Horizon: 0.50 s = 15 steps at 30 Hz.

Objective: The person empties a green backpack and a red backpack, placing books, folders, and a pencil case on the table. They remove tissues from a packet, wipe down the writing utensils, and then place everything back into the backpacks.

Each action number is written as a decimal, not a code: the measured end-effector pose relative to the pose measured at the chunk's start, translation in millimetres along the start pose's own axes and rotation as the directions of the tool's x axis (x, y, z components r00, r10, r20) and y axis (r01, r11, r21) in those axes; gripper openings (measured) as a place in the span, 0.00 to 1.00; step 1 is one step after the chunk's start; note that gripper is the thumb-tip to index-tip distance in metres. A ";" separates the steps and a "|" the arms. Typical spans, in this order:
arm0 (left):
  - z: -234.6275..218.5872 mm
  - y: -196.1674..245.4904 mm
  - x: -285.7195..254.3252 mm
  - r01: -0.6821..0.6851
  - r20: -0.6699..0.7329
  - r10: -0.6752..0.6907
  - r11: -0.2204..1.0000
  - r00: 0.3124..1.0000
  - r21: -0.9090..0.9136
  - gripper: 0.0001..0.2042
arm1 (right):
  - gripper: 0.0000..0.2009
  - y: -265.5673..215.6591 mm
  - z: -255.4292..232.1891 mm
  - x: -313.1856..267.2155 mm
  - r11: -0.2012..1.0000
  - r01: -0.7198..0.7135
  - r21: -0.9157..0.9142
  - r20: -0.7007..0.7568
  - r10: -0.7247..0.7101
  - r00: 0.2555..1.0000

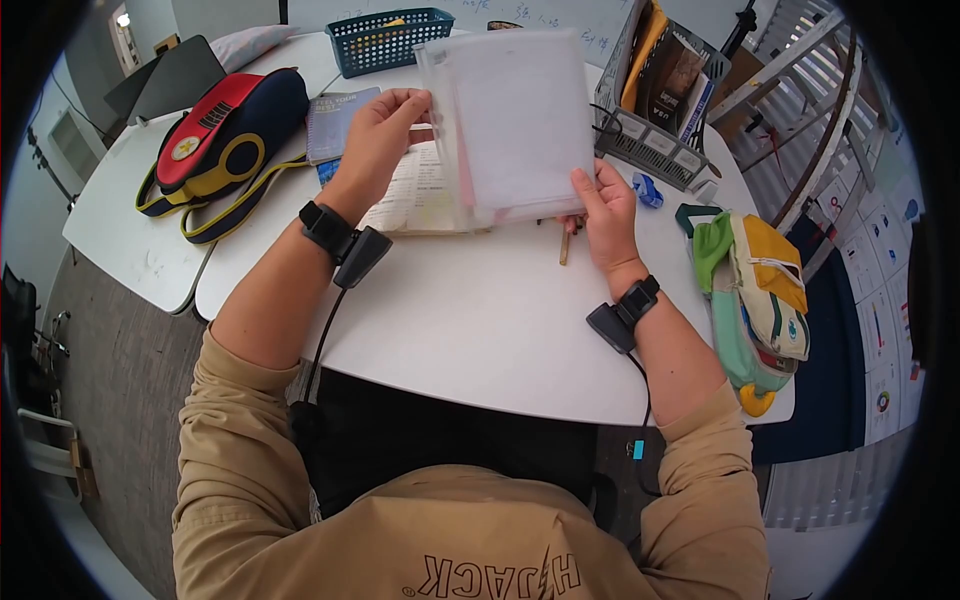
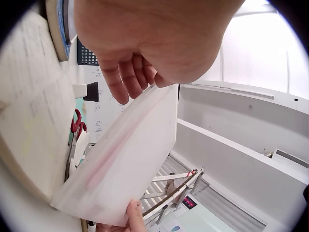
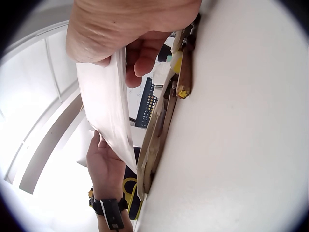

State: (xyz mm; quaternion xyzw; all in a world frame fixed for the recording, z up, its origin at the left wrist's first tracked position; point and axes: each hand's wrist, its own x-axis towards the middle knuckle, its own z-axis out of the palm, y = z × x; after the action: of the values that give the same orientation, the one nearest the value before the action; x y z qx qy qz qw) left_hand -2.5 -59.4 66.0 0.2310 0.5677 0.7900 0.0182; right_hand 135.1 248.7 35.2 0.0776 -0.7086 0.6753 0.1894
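A translucent plastic folder [image 1: 525, 120] with white sheets and a pinkish layer inside is held up over the table. At its upper left edge, my left hand [image 1: 378, 140] pinches it between thumb and fingers. My right hand [image 1: 608, 215] grips the lower right corner, its thumb on the front face and the fingers behind. In the right wrist view, the folder [image 3: 104, 96] shows as a thin stack seen nearly edge on. Under its left side lies an open book [image 1: 412, 195] with printed pages, partly hidden by the folder and my left hand.
Behind stands a teal basket [image 1: 345, 55]; a grey rack [image 1: 655, 145] of books is at right. A red and navy bag [image 1: 235, 130] lies left beside a blue notebook [image 1: 330, 125], a green and yellow backpack [image 1: 750, 290] right. Red-handled scissors [image 2: 76, 123] appear in the left wrist view.
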 end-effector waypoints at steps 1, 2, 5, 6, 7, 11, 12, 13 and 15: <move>0.5 -0.1 -0.1 -0.016 -0.018 0.016 1.000 1.000 0.009 0.11 | 0.13 -1.9 1.0 -0.8 1.000 -0.004 -0.007 0.002 0.004 1.000; 1.2 0.3 -0.5 -0.032 -0.035 0.032 0.999 0.999 0.018 0.11 | 0.13 -2.8 1.5 -1.4 1.000 -0.008 -0.013 0.005 0.008 1.000; -4.5 -3.5 3.3 -0.068 -0.004 0.068 0.998 0.998 0.004 0.10 | 0.13 -1.6 0.5 -0.8 1.000 -0.012 -0.022 0.018 0.013 1.000; -7.3 -5.0 4.5 -0.069 0.005 0.069 0.998 0.998 -0.007 0.10 | 0.13 -1.4 0.2 -0.9 1.000 -0.013 -0.020 0.021 0.013 1.000; -8.1 -3.9 4.6 -0.070 0.014 0.070 0.997 0.997 -0.019 0.10 | 0.13 -2.3 0.7 -1.3 1.000 -0.013 -0.017 0.024 0.014 1.000; -3.4 3.0 -0.2 -0.069 -0.020 0.068 0.997 0.997 -0.036 0.09 | 0.13 -5.5 3.5 -2.7 1.000 -0.004 0.008 0.031 0.003 0.999; -0.9 4.7 -1.7 -0.078 -0.033 0.076 0.995 0.997 -0.056 0.09 | 0.13 -5.5 3.3 -2.8 1.000 -0.002 0.002 0.033 0.002 0.999; 0.1 4.8 -2.2 -0.088 -0.047 0.084 0.993 0.995 -0.076 0.09 | 0.13 -5.0 3.0 -2.6 1.000 -0.001 -0.003 0.035 0.001 0.999; 0.6 5.8 -3.0 -0.101 -0.057 0.096 0.991 0.994 -0.084 0.09 | 0.13 -4.1 2.3 -2.6 1.000 -0.003 -0.012 0.042 0.004 0.999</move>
State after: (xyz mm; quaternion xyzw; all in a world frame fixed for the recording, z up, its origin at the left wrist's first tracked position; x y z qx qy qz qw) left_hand 1.7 -61.8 70.4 0.2368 0.5209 0.8197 -0.0257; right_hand 138.7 245.7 38.0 0.0893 -0.7164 0.6697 0.1739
